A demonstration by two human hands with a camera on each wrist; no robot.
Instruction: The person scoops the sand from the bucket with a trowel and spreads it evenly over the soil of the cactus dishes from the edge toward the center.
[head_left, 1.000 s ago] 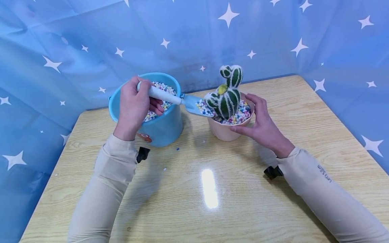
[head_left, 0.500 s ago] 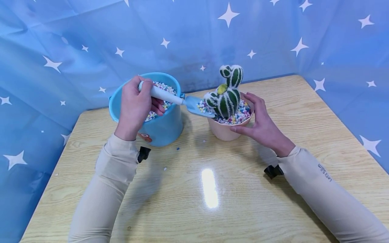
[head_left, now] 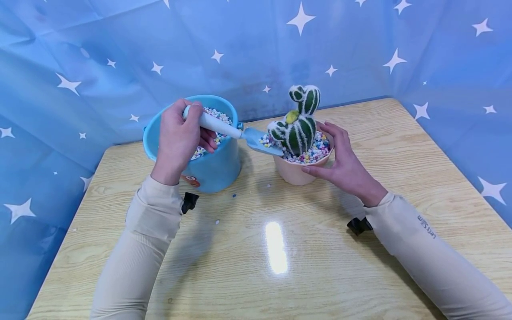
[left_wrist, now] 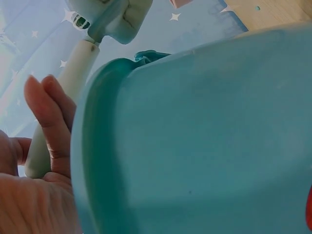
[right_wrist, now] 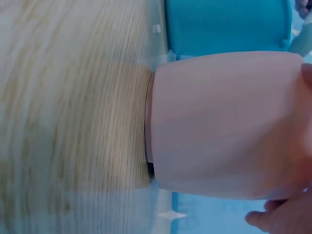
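My left hand [head_left: 178, 135] grips the pale handle of a small blue shovel [head_left: 253, 140] above the bucket's rim. Some coloured pebbles [head_left: 266, 141] lie on its blade, whose tip is over the near-left edge of a pink flowerpot [head_left: 295, 174]. In the pot a green toy cactus [head_left: 299, 135] with white fuzzy ridges and a yellow bloom stands among more pebbles. My right hand [head_left: 347, 166] holds the pot's right side, thumb at the front and fingers behind. The left wrist view shows the handle between thumb and fingers; the right wrist view shows the pot's wall [right_wrist: 229, 126].
A blue bucket [head_left: 218, 173] with pebbles inside stands left of the pot, under my left hand. A few stray pebbles [head_left: 234, 196] lie on the wooden table [head_left: 232, 266]. Behind hangs a blue star-patterned cloth [head_left: 248, 44].
Pebbles on the shovel blade have grown fewer, sliding off toward the pot. My left hand and the shovel have shifted very slightly right. My right hand stays in place on the pot.
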